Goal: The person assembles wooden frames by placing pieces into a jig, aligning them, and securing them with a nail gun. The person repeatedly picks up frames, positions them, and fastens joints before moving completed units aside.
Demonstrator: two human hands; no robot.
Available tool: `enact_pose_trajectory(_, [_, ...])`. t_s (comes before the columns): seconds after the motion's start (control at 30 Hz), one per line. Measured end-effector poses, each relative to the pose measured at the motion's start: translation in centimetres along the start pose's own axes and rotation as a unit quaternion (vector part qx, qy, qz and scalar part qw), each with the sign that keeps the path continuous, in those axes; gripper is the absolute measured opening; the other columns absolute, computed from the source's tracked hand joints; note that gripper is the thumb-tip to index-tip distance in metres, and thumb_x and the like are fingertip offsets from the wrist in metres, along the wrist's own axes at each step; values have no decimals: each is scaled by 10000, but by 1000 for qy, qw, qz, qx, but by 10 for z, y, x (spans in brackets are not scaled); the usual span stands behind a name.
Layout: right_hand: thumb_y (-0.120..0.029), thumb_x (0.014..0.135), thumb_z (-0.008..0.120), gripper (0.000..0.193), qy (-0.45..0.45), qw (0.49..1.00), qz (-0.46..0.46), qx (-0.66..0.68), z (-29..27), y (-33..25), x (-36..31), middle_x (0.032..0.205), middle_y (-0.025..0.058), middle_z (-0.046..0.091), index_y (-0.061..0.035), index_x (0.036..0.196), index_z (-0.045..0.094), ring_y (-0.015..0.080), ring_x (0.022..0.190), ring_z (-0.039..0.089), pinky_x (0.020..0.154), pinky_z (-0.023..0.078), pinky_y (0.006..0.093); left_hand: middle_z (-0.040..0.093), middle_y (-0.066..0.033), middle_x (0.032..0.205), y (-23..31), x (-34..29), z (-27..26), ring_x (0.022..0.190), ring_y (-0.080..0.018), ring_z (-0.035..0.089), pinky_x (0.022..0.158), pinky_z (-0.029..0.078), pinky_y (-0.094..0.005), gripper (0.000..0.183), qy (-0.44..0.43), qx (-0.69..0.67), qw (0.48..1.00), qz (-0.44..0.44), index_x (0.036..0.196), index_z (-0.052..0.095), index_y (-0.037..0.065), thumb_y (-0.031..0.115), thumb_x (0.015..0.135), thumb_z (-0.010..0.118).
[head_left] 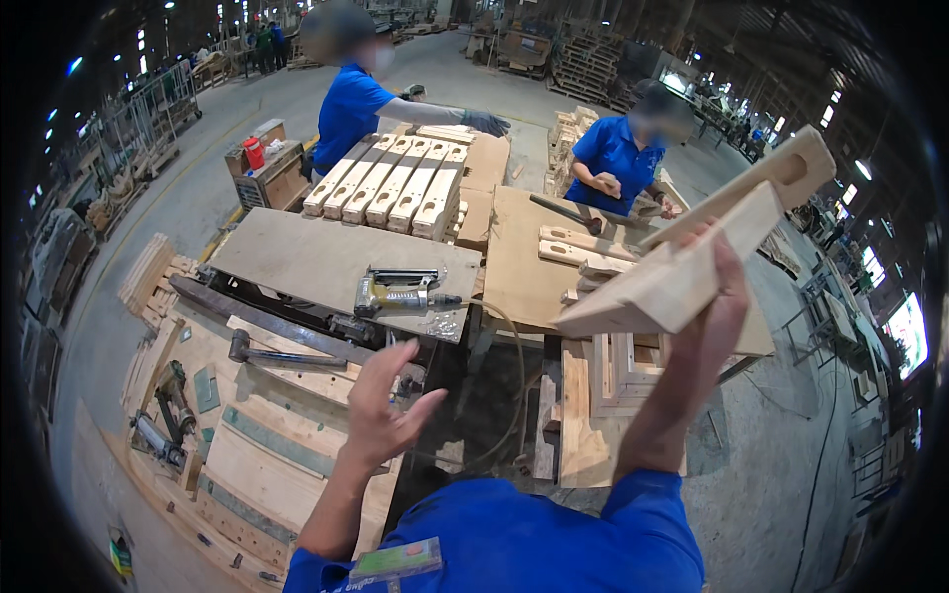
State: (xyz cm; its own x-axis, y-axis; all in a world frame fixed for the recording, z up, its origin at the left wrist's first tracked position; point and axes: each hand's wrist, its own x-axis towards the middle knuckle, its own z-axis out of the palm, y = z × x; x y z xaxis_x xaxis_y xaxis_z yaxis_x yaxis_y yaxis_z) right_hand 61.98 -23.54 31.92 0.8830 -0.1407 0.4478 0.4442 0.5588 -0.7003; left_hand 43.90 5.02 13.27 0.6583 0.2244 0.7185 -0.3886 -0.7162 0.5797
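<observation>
My right hand (725,282) is raised on the right, its fingers wrapped round a pale wooden workpiece (682,262). That workpiece looks like two boards set at an angle, and the upper one has an oval hole near its far end. It is tilted above the cardboard-topped table (509,282). In front of my body, my left hand (388,410) is up with fingers and thumb apart, holding nothing. Beyond it a nail gun (390,295) lies on a grey board (297,259). A hammer (287,354) rests on the wooden bench to its left.
More air tools (163,430) lie on the slatted wooden bench (267,460). A hose (522,381) hangs between the tables. Two co-workers in blue (351,107) stand across, near stacked boards with oval holes (395,183). A second hammer (568,212) and wooden frames (623,376) are nearby.
</observation>
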Motion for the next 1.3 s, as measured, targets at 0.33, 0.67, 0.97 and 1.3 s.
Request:
enact_pose_trajectory(0.33, [-147,1013,761,433,-359,925,95,81,160,35,-172,1211,139,667,6,1366,563,187,964,711,718,594,316,699,-50,900,-15,-9,-48,781,-119,644,732,550,-296,203,365,-166,909,-112,1079,658,-15,65,958,801])
enact_pose_trajectory(0.67, [-407,881,855,872,-381,815,-338,-278,144,83,-189,1343,246,619,19,1520,443,442,1158,655,1012,526,491,533,37,719,22,-135,-221,587,-75,523,572,468,-252,231,492,-282,785,-248,958,610,118,299,1043,727])
enact_pose_trajectory(0.97, [-184,824,778,884,-593,781,12,-196,186,194,-281,1395,319,615,-6,1593,380,481,1312,602,1111,490,500,569,-17,762,20,-235,-272,615,-123,576,601,499,-271,261,562,-116,731,-370,1095,646,89,284,990,785])
enact_pose_trajectory(1.3, [-41,813,743,730,-624,676,295,-258,154,348,-317,1203,118,709,-33,1511,529,226,1061,688,936,556,371,665,-177,1291,14,-234,-164,1293,-389,585,1134,450,-498,548,134,383,869,-284,1305,668,30,260,839,841])
